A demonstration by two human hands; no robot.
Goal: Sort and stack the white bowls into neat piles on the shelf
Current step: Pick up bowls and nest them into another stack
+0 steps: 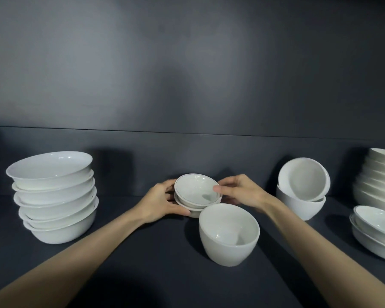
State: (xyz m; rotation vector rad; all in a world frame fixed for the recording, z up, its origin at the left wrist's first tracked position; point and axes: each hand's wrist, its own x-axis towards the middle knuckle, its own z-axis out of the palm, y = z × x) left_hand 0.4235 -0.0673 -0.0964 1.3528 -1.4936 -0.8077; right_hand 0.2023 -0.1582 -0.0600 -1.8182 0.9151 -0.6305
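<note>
A small stack of shallow white dishes with a thin dark rim line (195, 190) sits mid-shelf, its top dish tilted toward me. My left hand (162, 200) grips the stack's left side, thumb under the lower dish. My right hand (236, 188) holds the right side, thumb on the top rim. A deep white bowl (229, 234) stands just in front, touching neither hand. A pile of several wide white bowls (53, 196) rises at the left, slightly askew.
On the dark shelf (142, 252), right of centre, a round bowl lies tilted inside another (302, 187). At the far right stand a tall pile of bowls (380, 176) and a low stack of rimmed dishes (378, 232), both cut by the frame edge.
</note>
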